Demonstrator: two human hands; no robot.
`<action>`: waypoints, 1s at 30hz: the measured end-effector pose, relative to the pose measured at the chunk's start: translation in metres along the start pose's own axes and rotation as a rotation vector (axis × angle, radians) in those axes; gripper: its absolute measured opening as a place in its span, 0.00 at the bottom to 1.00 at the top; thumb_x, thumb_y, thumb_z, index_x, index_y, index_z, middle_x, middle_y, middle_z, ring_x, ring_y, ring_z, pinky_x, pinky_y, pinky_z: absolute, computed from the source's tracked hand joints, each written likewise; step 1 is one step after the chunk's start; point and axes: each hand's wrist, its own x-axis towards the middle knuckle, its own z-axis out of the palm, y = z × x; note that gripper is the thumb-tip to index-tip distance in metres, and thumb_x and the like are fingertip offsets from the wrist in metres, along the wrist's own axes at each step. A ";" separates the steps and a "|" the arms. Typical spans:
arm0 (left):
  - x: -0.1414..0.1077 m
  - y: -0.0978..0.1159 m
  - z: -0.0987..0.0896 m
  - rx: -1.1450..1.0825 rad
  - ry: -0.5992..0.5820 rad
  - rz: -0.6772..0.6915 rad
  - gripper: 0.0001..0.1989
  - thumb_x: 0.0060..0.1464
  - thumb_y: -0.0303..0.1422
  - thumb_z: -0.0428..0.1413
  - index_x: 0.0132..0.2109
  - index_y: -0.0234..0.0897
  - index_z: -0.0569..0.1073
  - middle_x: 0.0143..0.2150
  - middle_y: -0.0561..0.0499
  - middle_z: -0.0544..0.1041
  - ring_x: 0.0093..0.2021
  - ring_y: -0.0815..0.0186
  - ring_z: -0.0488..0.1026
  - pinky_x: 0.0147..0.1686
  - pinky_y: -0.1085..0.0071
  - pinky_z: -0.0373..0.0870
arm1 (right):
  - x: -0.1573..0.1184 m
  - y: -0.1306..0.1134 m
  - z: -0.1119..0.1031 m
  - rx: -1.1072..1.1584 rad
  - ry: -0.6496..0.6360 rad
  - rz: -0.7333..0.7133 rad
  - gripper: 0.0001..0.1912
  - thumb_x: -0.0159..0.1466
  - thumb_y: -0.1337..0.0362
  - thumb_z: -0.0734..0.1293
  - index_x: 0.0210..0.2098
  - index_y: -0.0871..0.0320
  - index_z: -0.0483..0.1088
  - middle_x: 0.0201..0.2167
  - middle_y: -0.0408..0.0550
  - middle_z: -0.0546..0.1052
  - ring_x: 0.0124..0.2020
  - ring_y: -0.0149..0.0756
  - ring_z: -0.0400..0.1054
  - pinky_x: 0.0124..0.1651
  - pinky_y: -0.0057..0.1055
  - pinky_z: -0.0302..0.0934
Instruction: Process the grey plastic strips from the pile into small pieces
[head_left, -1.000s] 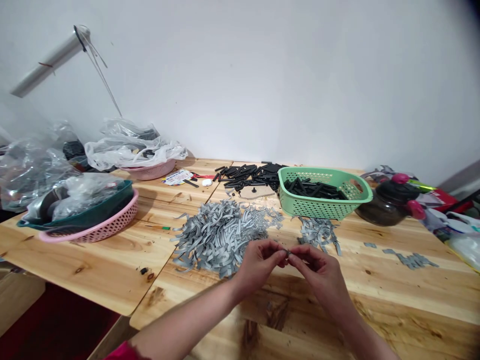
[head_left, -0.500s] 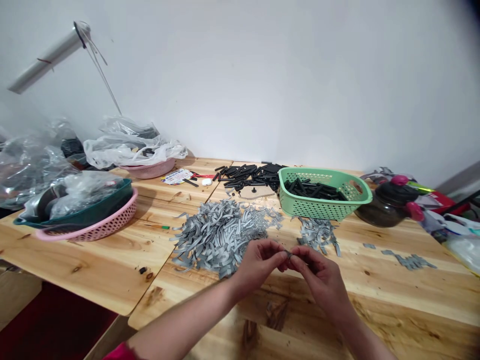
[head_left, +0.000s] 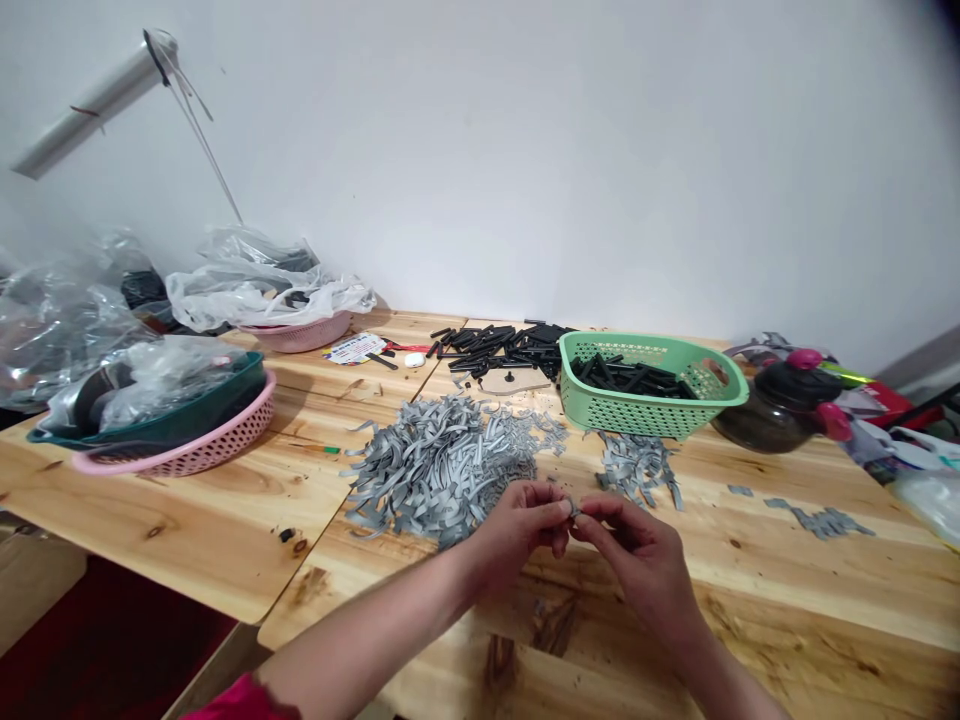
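Looks partway through handling loose gray pieces in front of the green perforated basket [head_left: 637,413], to judge by the amount lying around it. Just in front of the basket, near its wall, a small heap of gray strips [head_left: 637,468]; to its near left, a far larger, tangled heap of gray strips [head_left: 431,465]; to its near right, a short overlapping row of flat gray pieces [head_left: 831,522] and, between row and basket, one lone gray scrap [head_left: 741,491]. Impossible to sort with certainty into finished and waiting; by sheer bulk, probably much left on the left side. Black rods [head_left: 510,350] scattered to the left of the basket, toward the wall, and more black rods [head_left: 630,377] inside it, all untouched by either hand.

Held in front of the basket, toward the camera and well apart from it: a small gray piece [head_left: 575,509], too small and too covered by fingertips for any detail. Pinched from one side by thumb and forefinger of the left hand [head_left: 521,525], with remaining fingers curled in; met from the other side by thumb and forefinger of the right hand [head_left: 641,545], likewise closed almost fully, with the rest loosely bent. Forearms slanting in from lower left and lower right, wrists lower than the basket in view, thumbs uppermost, fingertips nearly touching.
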 end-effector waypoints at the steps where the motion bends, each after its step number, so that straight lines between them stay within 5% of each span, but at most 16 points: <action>1: 0.000 -0.001 0.000 0.026 0.013 0.026 0.20 0.43 0.44 0.66 0.30 0.29 0.73 0.25 0.51 0.69 0.21 0.75 0.64 0.24 0.75 0.60 | 0.000 0.000 0.000 -0.005 0.019 -0.017 0.05 0.60 0.61 0.72 0.34 0.56 0.77 0.34 0.47 0.77 0.36 0.35 0.72 0.37 0.27 0.71; 6: 0.001 -0.004 -0.001 0.171 0.103 0.153 0.21 0.48 0.47 0.63 0.31 0.30 0.72 0.23 0.53 0.67 0.22 0.74 0.63 0.25 0.76 0.58 | 0.003 -0.002 0.001 0.067 0.042 -0.028 0.05 0.57 0.62 0.73 0.34 0.55 0.79 0.38 0.48 0.79 0.40 0.38 0.74 0.43 0.31 0.72; 11: 0.000 0.000 0.002 0.280 0.095 0.195 0.20 0.50 0.46 0.62 0.31 0.30 0.72 0.24 0.52 0.68 0.23 0.74 0.62 0.26 0.76 0.58 | 0.003 -0.006 0.001 0.127 0.005 0.111 0.11 0.57 0.59 0.73 0.38 0.55 0.79 0.36 0.48 0.79 0.36 0.37 0.75 0.40 0.31 0.74; 16: -0.002 0.002 0.006 0.326 0.090 0.214 0.18 0.51 0.44 0.61 0.31 0.31 0.69 0.24 0.54 0.66 0.23 0.75 0.61 0.25 0.77 0.58 | 0.003 -0.006 0.000 0.129 0.005 0.101 0.09 0.58 0.58 0.73 0.35 0.57 0.77 0.33 0.46 0.79 0.34 0.35 0.75 0.41 0.30 0.74; 20: -0.009 0.001 0.011 0.561 0.265 0.492 0.08 0.54 0.35 0.60 0.35 0.34 0.71 0.31 0.50 0.72 0.30 0.70 0.69 0.32 0.74 0.66 | 0.000 -0.002 -0.001 0.123 0.033 0.096 0.09 0.59 0.59 0.73 0.37 0.57 0.76 0.34 0.46 0.78 0.35 0.36 0.75 0.40 0.30 0.74; 23: -0.014 0.000 0.013 0.799 0.274 0.710 0.03 0.56 0.29 0.58 0.35 0.35 0.75 0.34 0.47 0.76 0.35 0.67 0.73 0.38 0.72 0.69 | -0.003 -0.002 -0.001 0.135 0.070 0.098 0.10 0.59 0.59 0.73 0.38 0.56 0.76 0.33 0.45 0.78 0.34 0.36 0.76 0.39 0.29 0.74; 30: -0.019 -0.005 0.013 0.877 0.254 0.791 0.05 0.56 0.27 0.57 0.39 0.37 0.77 0.36 0.45 0.79 0.37 0.65 0.75 0.39 0.71 0.71 | -0.003 -0.009 0.001 0.157 0.087 0.072 0.07 0.58 0.61 0.73 0.35 0.56 0.77 0.31 0.45 0.79 0.32 0.35 0.76 0.36 0.27 0.75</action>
